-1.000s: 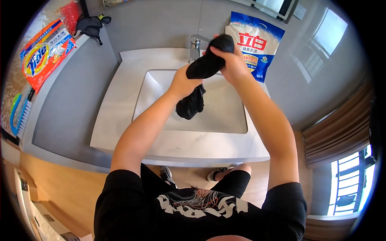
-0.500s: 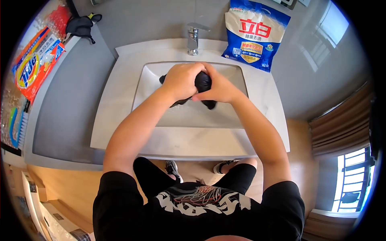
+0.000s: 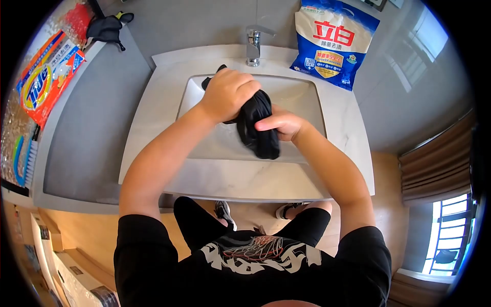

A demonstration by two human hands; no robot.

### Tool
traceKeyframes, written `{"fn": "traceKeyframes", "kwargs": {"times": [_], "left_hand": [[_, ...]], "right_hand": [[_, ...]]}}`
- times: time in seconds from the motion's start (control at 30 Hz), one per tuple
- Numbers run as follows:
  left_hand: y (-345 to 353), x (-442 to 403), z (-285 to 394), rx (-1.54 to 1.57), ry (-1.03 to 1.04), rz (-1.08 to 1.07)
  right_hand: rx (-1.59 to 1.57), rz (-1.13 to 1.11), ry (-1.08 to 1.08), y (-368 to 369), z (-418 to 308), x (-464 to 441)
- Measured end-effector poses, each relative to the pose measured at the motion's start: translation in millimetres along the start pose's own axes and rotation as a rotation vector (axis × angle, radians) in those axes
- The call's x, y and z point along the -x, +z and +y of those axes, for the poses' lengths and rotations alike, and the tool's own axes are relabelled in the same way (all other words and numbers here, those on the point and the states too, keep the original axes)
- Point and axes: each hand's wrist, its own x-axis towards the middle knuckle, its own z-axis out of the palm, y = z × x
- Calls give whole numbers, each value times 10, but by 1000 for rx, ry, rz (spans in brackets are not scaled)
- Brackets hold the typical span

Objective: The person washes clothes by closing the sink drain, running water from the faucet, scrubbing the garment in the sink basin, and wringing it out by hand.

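Note:
A bunched black cloth [image 3: 255, 120], perhaps a garment, is held in both hands above the white sink basin [image 3: 302, 102]. My left hand [image 3: 230, 92] is closed over its upper left part, and a dark end pokes out beyond the knuckles. Lower on the right, my right hand [image 3: 284, 124] grips the cloth with the thumb across its front; the other fingers are hidden behind it. Folds of the cloth hang down toward the basin's front edge. What kind of garment it is cannot be made out.
Behind the basin stands a chrome faucet [image 3: 253, 46]. A blue and white detergent bag [image 3: 332, 43] is on the counter at the back right. On the left ledge lie an orange Tide bag [image 3: 48, 79], a blue brush [image 3: 29, 161] and a black strappy item [image 3: 105, 29].
The black cloth has gone from a compact bundle between close hands to a longer hanging bunch. My right hand has shifted slightly down and right, apart from the left.

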Motion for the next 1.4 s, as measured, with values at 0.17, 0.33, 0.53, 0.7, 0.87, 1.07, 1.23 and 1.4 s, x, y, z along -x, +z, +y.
{"fn": "traceKeyframes", "kwargs": {"times": [0.17, 0.33, 0.53, 0.7, 0.87, 1.07, 1.23, 1.4], "left_hand": [[31, 297, -217, -63, 38, -229], [117, 219, 30, 54, -492, -726], [151, 263, 133, 562, -964, -861], [118, 190, 229, 710, -976, -809], [85, 37, 400, 450, -1064, -629], [-122, 91, 276, 309, -634, -482], [-257, -14, 223, 276, -322, -236], [-302, -29, 167, 224, -85, -109]], "right_hand": [[792, 261, 307, 91, -192, -126], [1546, 545, 50, -7, -11, -214], [1884, 527, -121, -66, -26, -203], [1774, 493, 71, 20, -80, -193], [1550, 541, 171, 93, -111, -211], [769, 139, -58, -280, -318, 291], [-14, 199, -68, -681, 67, 284], [-275, -248, 6, -252, 108, 149]]}}
